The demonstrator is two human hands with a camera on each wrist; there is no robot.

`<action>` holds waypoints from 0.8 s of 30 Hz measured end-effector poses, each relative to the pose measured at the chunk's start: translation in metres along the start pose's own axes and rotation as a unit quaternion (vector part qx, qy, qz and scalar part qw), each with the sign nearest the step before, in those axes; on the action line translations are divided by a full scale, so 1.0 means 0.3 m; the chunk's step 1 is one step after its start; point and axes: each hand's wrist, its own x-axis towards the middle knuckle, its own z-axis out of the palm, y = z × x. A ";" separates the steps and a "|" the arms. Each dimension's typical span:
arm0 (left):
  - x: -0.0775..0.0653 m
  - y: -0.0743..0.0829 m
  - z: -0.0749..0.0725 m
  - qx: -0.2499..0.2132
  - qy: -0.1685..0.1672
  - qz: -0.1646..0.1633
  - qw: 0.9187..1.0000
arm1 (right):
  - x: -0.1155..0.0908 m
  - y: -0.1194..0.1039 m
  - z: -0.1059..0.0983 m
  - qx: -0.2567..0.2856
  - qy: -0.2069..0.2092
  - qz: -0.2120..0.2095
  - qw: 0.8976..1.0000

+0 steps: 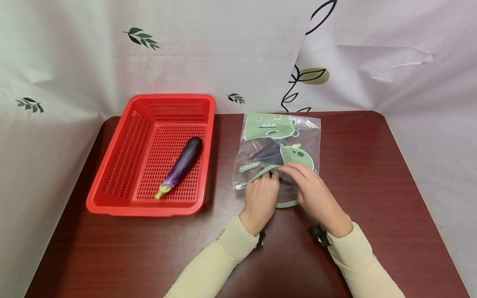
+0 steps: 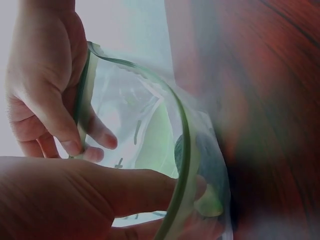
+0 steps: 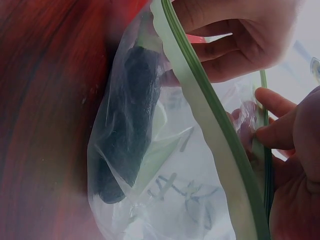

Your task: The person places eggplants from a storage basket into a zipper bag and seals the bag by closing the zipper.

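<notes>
A clear zip bag (image 1: 277, 136) with green animal prints lies on the table, its green-edged mouth facing me. My left hand (image 1: 262, 196) reaches inside that mouth, fingers curled at the stem end of a dark eggplant (image 3: 127, 115). In the left wrist view, the pale green stem (image 2: 208, 204) shows right by the fingertips, through the plastic. My right hand (image 1: 314, 192) pinches the upper rim of the mouth, which gapes in both wrist views. Another eggplant (image 1: 181, 163), purple with a yellow-green stem, lies in the red basket to the left.
The red plastic basket (image 1: 149, 210) with slotted walls stands on the left of the dark wooden table (image 1: 376, 186). White printed sheeting (image 1: 179, 70) hangs behind the table and along both sides.
</notes>
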 end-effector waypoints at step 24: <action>-0.008 -0.014 -0.066 -0.029 -0.034 0.007 0.999 | 0.000 0.001 0.004 0.003 0.002 0.000 1.000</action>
